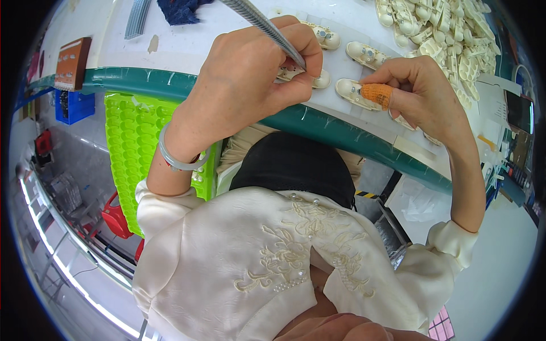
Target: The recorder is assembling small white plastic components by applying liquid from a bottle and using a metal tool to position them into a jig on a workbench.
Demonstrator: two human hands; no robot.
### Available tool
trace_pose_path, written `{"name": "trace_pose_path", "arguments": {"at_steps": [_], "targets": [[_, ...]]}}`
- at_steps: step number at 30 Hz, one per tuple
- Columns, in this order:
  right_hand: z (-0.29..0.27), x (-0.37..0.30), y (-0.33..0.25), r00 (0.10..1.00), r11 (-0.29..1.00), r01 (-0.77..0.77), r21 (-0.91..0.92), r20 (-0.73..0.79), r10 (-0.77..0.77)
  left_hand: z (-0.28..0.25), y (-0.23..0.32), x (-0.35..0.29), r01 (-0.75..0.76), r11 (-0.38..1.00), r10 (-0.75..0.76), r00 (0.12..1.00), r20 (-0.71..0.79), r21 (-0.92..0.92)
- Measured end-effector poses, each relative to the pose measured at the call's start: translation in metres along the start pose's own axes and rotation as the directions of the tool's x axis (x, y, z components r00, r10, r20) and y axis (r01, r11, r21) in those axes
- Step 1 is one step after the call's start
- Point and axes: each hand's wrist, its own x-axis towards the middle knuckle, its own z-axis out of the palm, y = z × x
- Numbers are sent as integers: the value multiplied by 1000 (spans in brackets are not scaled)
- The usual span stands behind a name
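My left hand [244,82], with a pale bracelet [181,162] on its wrist, is closed in a pinch above a cream plastic shell [321,79]. A ribbed grey flexible tube [259,23] slants down across it, and its tip reaches the fingertips. What these fingers grip is hidden. My right hand [424,96] wears an orange finger cover [376,95]. Thumb and fingers there close on another cream shell [348,90] with small parts inside, at the table's near edge. Farther back lie similar shells, one [367,55] beyond the right hand and one [325,37] beyond the left.
A large heap of cream plastic parts [441,28] covers the far right of the white table [176,48]. Green edging [318,122] runs along its front. A lime-green moulded tray [133,131] stands at my left. Dark blue cloth [181,10] lies at the back.
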Motion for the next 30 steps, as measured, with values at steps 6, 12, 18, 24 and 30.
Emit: {"name": "trace_pose_path", "arguments": {"at_steps": [6,12,18,24,30], "targets": [[-4,3,-7,998,1000,-28,-13,54,28,0,1,-1,68,997,-68,998,17,-32],[-5,4,2,998,999,-11,32,55,10,3,-3,-1,-3,1000,3,999,-35,-8],[-5,5,1,998,999,-8,44,58,5,2,-3,0,-4,1000,3,999,-40,-27],[-4,4,-5,999,999,-32,20,37,31,-2,2,0,55,998,-55,998,32,-8],[-2,8,0,998,994,61,-86,13,-60,0,1,-1,86,995,-84,995,46,-41]]}}
